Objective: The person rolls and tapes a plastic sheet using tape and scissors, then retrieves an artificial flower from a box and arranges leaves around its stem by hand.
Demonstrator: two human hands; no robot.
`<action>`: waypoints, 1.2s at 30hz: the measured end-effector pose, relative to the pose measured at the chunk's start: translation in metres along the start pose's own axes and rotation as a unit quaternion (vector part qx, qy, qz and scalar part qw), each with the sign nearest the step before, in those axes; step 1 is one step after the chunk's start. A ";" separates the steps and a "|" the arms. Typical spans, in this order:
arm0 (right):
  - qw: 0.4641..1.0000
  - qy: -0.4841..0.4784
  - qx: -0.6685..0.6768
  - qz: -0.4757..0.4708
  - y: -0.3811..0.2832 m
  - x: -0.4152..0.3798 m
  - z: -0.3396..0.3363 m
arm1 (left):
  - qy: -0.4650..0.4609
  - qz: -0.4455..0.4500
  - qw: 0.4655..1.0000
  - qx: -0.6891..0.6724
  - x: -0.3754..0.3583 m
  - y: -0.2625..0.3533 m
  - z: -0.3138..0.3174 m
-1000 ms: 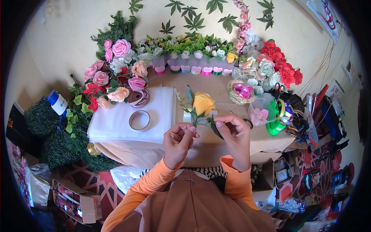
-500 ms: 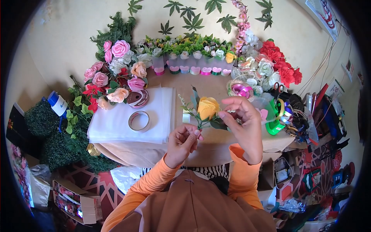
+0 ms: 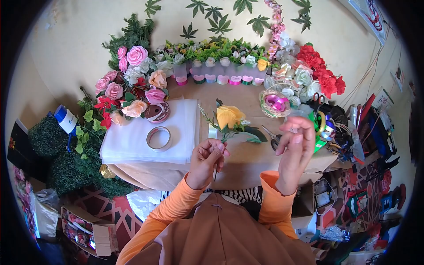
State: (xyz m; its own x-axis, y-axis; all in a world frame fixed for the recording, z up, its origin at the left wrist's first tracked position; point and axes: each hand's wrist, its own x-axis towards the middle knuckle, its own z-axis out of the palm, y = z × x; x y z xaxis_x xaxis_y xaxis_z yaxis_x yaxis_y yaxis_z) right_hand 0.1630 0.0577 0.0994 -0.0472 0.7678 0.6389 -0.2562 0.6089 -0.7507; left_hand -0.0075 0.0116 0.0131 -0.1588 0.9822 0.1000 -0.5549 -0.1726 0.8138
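My left hand point(image 3: 205, 162) pinches the stem of an artificial yellow rose point(image 3: 229, 117), its bloom upright over the table's front part. Green leaves and small white filler sprigs point(image 3: 242, 125) surround the bloom, and the thin stem hangs below my fingers. To the right, my right hand point(image 3: 299, 148) is raised with fingers apart and loosely bent, and I see nothing in it. Just left of that hand lies a pair of scissors point(image 3: 274, 138) on the brown cloth, its handles partly hidden by my fingers.
A tape roll point(image 3: 158, 138) and a ribbon spool point(image 3: 157, 112) rest on translucent sheets point(image 3: 128, 143) at left. Flower bunches point(image 3: 137, 84) stand behind them. A row of small flower pots point(image 3: 223, 73) lines the back. A wicker basket point(image 3: 274, 104) with pink ribbon sits at right.
My right hand has moved away from the rose to the right, uncovering white sprigs, leaves and the scissors. The rose has shifted slightly left and tilted in my left hand.
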 end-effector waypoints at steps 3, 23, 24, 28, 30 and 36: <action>0.999 0.026 0.024 -0.023 0.007 -0.005 -0.002 | -0.005 -0.023 0.999 -0.034 0.000 0.000 -0.002; 0.939 -0.269 -0.021 0.212 0.063 -0.068 0.023 | -0.032 0.046 0.995 -0.083 -0.003 0.002 -0.002; 0.940 -0.265 -0.005 0.216 0.065 -0.070 0.024 | -0.032 0.025 0.993 -0.114 -0.004 0.003 -0.002; 0.942 -0.225 0.040 0.247 0.065 -0.071 0.027 | -0.034 0.016 0.992 -0.117 -0.003 0.003 -0.004; 0.951 -0.209 0.029 0.226 0.062 -0.069 0.028 | 0.010 0.049 0.997 -0.054 -0.002 0.002 -0.001; 0.949 -0.210 -0.019 0.235 0.057 -0.067 0.026 | 0.048 0.084 0.995 0.013 -0.004 0.001 0.001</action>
State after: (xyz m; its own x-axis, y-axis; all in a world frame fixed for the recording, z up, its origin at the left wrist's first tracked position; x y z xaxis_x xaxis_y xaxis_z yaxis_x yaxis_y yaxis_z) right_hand 0.1268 0.0359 0.0177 -0.5303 0.8138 0.2375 -0.0776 0.2323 -0.9695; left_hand -0.0068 0.0080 0.0140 -0.3258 0.9278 0.1817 -0.4924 -0.3306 0.8051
